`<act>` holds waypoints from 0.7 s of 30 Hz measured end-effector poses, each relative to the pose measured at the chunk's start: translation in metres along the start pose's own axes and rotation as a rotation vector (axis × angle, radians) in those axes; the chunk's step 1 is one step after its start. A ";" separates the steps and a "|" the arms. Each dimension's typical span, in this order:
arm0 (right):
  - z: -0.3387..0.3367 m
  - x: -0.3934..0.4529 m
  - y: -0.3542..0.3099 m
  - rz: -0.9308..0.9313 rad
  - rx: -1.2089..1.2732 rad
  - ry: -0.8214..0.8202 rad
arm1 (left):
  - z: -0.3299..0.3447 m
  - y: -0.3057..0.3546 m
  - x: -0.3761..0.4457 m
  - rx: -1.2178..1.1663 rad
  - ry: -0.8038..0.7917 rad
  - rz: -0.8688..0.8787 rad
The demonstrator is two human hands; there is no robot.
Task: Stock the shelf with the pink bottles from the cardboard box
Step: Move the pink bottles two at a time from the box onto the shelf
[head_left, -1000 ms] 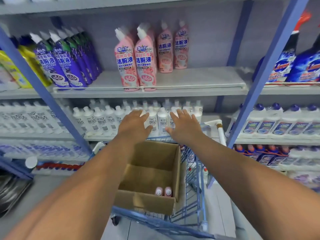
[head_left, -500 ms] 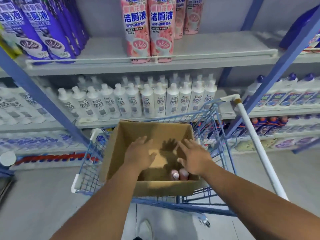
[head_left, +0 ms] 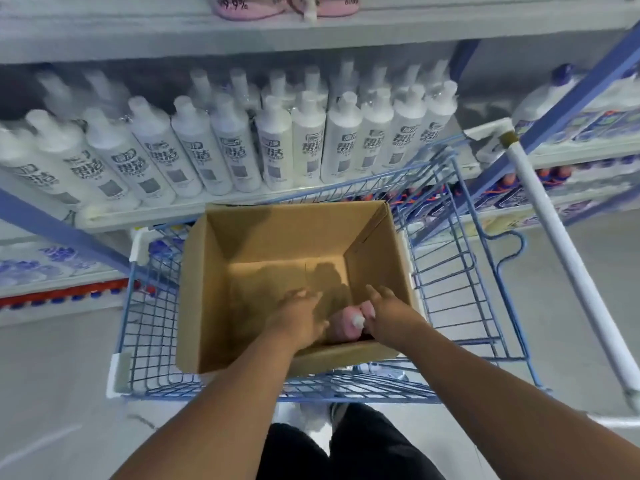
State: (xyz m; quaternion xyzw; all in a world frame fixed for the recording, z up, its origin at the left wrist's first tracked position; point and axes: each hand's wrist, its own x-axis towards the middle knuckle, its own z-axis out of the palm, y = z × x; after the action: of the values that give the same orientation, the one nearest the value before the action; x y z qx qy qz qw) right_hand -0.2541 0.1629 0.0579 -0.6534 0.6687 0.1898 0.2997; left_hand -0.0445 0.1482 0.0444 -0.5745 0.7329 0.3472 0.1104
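Note:
The open cardboard box (head_left: 263, 237) sits in a blue wire cart (head_left: 460, 282). Two pink bottles (head_left: 346, 329) with white caps stand at the box's near right corner, mostly hidden by my hands. My left hand (head_left: 298, 320) reaches down inside the box just left of them, fingers loosely apart. My right hand (head_left: 391, 317) is against the bottle tops from the right; motion blur hides whether it grips one. At the top edge, the bases of pink bottles (head_left: 242, 10) show on the upper shelf (head_left: 138, 36).
A row of several white bottles (head_left: 277, 147) fills the shelf right behind the cart. The cart's white handle bar (head_left: 571, 258) slants down on the right. Blue shelf uprights (head_left: 561, 109) cross the view. Grey floor lies on both sides, and my legs stand below the cart.
My head has tilted further down, so the upper shelf has slid almost out of view. Both hands have dropped from the box's opening down onto the pink bottles.

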 end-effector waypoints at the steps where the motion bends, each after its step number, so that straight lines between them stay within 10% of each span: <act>1: 0.003 0.007 0.001 0.013 0.001 -0.014 | 0.006 0.001 0.007 0.006 -0.023 0.010; 14: 0.046 0.081 0.025 -0.037 -0.098 -0.224 | 0.079 0.035 0.098 -0.218 -0.356 0.010; 21: 0.052 0.109 0.035 -0.086 -0.009 -0.194 | 0.089 0.026 0.120 -0.427 -0.233 -0.178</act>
State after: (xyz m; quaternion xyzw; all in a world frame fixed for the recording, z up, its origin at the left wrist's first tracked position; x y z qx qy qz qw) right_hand -0.2772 0.1165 -0.0568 -0.6615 0.6069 0.2422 0.3681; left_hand -0.1276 0.1151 -0.0781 -0.6034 0.5718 0.5467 0.1003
